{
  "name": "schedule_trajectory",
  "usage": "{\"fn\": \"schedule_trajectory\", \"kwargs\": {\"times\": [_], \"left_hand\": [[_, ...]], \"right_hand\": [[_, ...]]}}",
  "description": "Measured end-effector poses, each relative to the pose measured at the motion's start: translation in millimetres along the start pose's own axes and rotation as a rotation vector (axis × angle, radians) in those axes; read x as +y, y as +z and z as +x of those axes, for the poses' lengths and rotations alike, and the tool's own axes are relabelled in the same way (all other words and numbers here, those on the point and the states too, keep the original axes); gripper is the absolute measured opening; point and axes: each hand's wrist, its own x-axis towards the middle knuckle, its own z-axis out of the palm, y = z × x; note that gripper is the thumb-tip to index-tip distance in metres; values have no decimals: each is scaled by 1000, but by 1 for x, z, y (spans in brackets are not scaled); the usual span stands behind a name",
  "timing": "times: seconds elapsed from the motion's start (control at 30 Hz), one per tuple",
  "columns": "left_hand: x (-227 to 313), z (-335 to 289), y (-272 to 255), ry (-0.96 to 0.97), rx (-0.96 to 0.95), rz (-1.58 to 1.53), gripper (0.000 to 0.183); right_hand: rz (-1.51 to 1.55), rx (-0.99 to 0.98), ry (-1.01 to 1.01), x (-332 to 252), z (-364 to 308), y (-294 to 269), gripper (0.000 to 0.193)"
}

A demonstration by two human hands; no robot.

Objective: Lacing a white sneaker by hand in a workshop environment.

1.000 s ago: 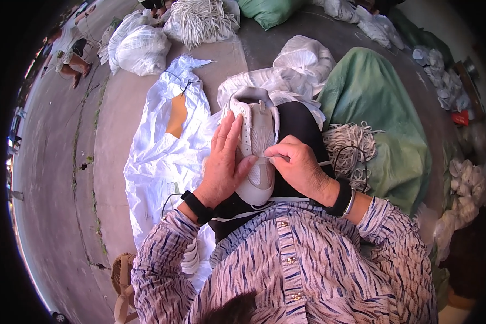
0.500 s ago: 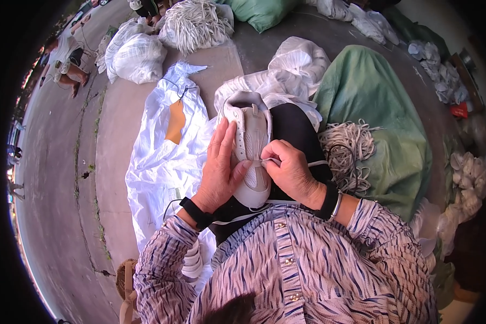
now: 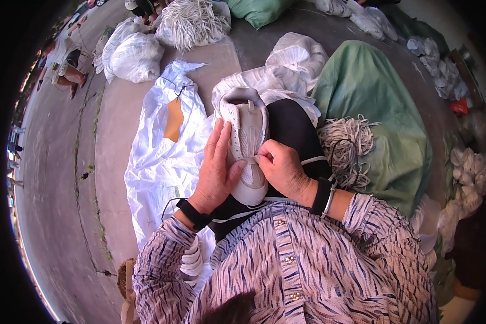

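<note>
A pale beige-and-white sneaker [image 3: 249, 129] rests on my dark-clothed lap, its toe pointing toward me. My left hand [image 3: 217, 167] lies along the shoe's left side, fingers stretched up by the eyelets and thumb pressed over the toe end, steadying it. At the lower eyelets my right hand [image 3: 283, 168] is closed, pinching a flat whitish shoelace [image 3: 252, 160] between thumb and forefinger. More lace trails across my lap below the toe and to the right of my right hand. The upper eyelets look unlaced.
A bundle of whitish laces [image 3: 346, 141] lies on a green sack [image 3: 386, 127] at my right. A white plastic sheet [image 3: 159, 156] with an orange piece [image 3: 174, 120] spreads at my left. White bags [image 3: 294, 59] lie ahead. A person [image 3: 68, 70] is at the far left.
The shoe and both hands sit slightly further left in view. My right hand has shifted a little, still pinching the lace; my left hand keeps its place on the shoe.
</note>
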Motion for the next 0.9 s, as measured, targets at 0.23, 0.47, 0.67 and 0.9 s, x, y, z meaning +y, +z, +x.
{"fn": "schedule_trajectory", "kwargs": {"times": [0.23,0.47,0.67,0.9], "left_hand": [[0,-2,-1,1,6,-20,77],[17,1,-14,121,51,394,51],[41,16,-22,341,-176,802,21],[46,30,-16,59,-177,576,6]], "right_hand": [[487,-99,536,-7,-3,1,6],[174,-249,138,5,6,-11,7],[244,-350,62,5,12,-24,14],[452,-527,300,6,25,-31,14]]}}
